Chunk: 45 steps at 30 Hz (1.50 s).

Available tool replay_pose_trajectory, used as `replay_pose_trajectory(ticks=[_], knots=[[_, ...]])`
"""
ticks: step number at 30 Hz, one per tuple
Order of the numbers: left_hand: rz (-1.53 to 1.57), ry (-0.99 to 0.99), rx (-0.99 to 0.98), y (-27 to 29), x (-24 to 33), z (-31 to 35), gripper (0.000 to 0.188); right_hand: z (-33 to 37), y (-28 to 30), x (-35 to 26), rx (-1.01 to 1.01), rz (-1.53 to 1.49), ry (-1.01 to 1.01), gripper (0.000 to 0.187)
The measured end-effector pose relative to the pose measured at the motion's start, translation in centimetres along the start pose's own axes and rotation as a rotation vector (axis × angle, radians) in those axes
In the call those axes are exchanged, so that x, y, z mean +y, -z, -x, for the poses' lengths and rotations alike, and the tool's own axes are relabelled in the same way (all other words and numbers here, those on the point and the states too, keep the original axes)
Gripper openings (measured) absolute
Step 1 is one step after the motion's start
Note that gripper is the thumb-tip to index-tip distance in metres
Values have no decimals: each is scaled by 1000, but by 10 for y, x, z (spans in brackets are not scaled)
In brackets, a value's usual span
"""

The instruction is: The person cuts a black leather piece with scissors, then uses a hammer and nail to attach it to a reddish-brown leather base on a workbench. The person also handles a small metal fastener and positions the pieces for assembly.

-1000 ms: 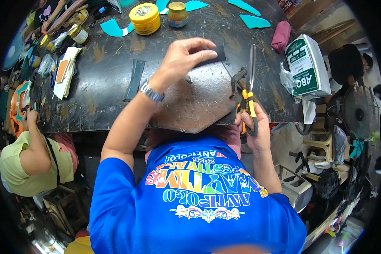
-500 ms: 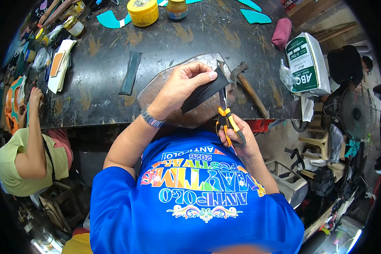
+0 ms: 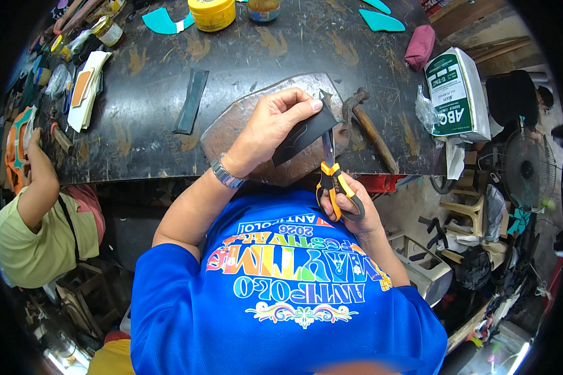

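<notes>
Between thumb and fingers, my left hand (image 3: 278, 122) pinches a black sheet piece (image 3: 303, 139) with a faint curved line drawn on it. The material of the piece I cannot make out. My right hand (image 3: 364, 209) is wrapped round the yellow, orange and black handles of scissors (image 3: 331, 178). Their blades point away from me and meet the right edge of the black piece; how far apart they stand is hard to see. Both hands are over the near part of a worn brown slab (image 3: 228, 140) on the dark table (image 3: 150, 150).
A hammer (image 3: 375, 137) lies right of the slab, a dark strip (image 3: 191, 103) left of it. Farther off are a yellow tub (image 3: 211, 14), a jar (image 3: 263, 9), teal cut pieces (image 3: 381, 20), a pink pouch (image 3: 420, 47) and a white-green box (image 3: 453, 94). A co-worker (image 3: 44, 231) sits at left.
The black piece has tilted a little, showing more of its drawn line. My right hand and the scissors have shifted slightly toward me. The co-worker's arm has moved left, onto an orange item.
</notes>
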<state>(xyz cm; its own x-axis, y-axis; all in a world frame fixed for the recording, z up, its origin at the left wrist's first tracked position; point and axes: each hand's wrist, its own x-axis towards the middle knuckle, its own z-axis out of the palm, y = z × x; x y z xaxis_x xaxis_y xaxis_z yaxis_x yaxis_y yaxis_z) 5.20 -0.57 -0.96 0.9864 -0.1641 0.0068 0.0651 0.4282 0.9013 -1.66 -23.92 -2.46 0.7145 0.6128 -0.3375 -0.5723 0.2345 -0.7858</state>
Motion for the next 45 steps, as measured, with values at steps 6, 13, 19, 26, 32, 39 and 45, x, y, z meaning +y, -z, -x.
replay_pose_trajectory(ticks=[6,13,19,26,32,39,45], knots=[[14,-9,11,2,-3,-1,14,1,-2,0,58,24,-12,47],[21,-6,18,3,-4,1,14,2,-3,5,85,-7,-2,42],[5,-20,23,4,-6,1,14,4,-3,5,88,-10,11,35],[15,15,25,6,-7,1,14,4,-7,3,138,-24,11,31],[-71,-38,57,-3,-3,8,17,-1,-13,-11,284,-51,243,40],[-171,-127,36,-12,-3,14,15,-19,-25,-25,317,-60,413,30],[-576,-442,0,-16,1,21,15,-27,-30,-29,318,-91,403,31]])
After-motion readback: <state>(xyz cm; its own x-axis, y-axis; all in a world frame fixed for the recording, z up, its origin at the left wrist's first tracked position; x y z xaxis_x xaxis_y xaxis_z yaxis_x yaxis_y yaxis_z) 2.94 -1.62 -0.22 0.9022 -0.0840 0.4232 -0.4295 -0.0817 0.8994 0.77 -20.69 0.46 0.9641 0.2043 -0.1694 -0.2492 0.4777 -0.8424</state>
